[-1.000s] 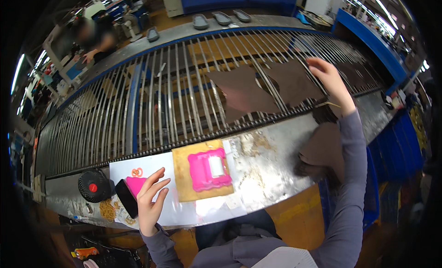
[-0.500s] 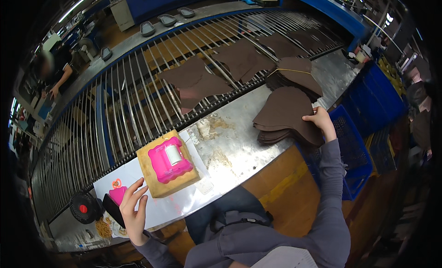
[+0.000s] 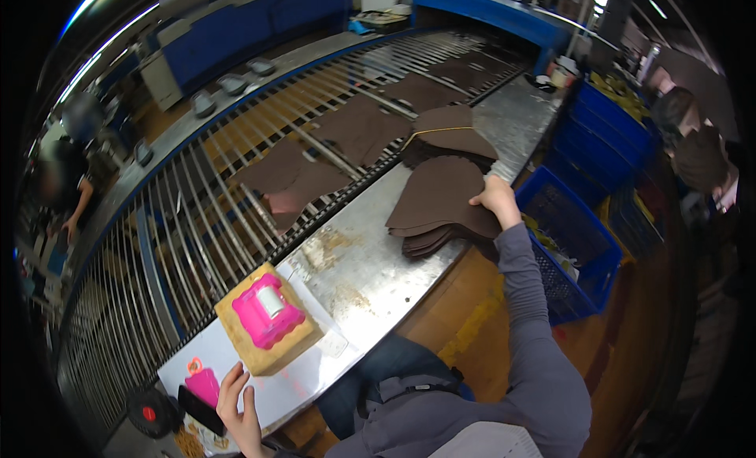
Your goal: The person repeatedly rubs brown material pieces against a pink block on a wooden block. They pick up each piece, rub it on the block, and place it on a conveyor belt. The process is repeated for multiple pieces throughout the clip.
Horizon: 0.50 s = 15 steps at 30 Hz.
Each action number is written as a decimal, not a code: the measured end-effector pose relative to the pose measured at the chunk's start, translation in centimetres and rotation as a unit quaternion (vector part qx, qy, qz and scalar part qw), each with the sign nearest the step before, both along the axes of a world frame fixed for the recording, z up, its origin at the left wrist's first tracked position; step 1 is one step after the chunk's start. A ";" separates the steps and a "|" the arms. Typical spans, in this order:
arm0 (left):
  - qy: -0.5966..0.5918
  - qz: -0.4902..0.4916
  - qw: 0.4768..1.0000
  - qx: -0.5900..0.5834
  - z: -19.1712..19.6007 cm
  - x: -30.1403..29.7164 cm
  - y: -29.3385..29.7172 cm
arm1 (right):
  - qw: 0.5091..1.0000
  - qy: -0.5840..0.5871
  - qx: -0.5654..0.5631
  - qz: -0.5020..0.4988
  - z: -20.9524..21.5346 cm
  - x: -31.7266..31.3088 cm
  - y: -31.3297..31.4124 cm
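Note:
My right hand grips the right edge of a loose stack of dark brown cut sheet pieces, its thumb on top and the other fingers mostly hidden. The stack rests at the front edge of the metal bench. Just behind it lies a second brown stack tied with a yellow rubber band. My left hand is open and holds nothing, fingers apart, beside a yellowish block. On that block sits a pink holder with a white roll.
Brown cut pieces lie along the bar conveyor behind the bench. Blue crates stand at the right. Near my left hand are a black fan, a dark flat object and rubber bands. Another person is at far left.
The whole view has swung, so the bench and stacks appear further left and more of the crates shows. My right hand keeps its grip on the stack; my left stays open by the block.

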<state>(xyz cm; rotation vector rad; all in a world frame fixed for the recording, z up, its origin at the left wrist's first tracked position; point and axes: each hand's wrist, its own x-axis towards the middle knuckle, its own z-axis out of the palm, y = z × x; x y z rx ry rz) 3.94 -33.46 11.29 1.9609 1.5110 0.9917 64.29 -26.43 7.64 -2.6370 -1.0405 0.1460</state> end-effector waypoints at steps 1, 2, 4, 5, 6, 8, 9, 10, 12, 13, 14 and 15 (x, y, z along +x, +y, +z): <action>-0.012 -0.017 0.999 0.031 0.0 0.6 -0.2 | 0.999 0.031 0.018 0.006 -0.2 0.6 -0.3; -0.015 -0.016 0.999 0.045 0.8 1.1 -0.6 | 1.000 0.022 0.000 0.018 -0.5 0.0 0.2; -0.014 -0.014 0.998 0.061 2.0 2.0 -0.8 | 0.993 -0.101 0.003 0.061 -0.5 -2.5 -0.3; -0.008 -0.002 0.998 0.064 2.0 1.5 -0.8 | 0.991 -0.099 0.050 0.075 1.4 -5.6 0.1; -0.004 0.003 0.998 0.064 1.9 1.1 -0.7 | 0.987 -0.094 0.091 0.088 4.4 -8.6 -0.9; 0.007 -0.006 0.998 0.056 0.6 -1.6 1.4 | 0.965 -0.033 0.197 0.170 8.9 -11.9 -2.3; -0.002 -0.011 0.998 0.063 0.9 -1.2 1.4 | 0.936 0.001 0.255 0.243 10.7 -13.8 -2.6; -0.012 -0.011 0.997 0.070 1.6 -0.7 2.2 | 0.896 0.040 0.309 0.316 12.4 -15.9 -2.6; -0.051 -0.025 0.990 0.131 2.6 0.7 3.5 | 0.854 0.136 0.319 0.389 15.5 -20.5 -2.9; -0.094 -0.055 0.988 0.114 2.9 1.4 4.9 | 0.837 0.120 0.324 0.425 16.4 -22.0 -3.1; -0.099 -0.103 0.981 0.129 3.1 1.6 6.5 | 0.802 0.080 0.347 0.480 16.7 -23.0 -2.8; -0.115 -0.110 0.977 0.139 3.7 2.2 7.6 | 0.767 0.078 0.349 0.533 17.3 -24.3 -2.3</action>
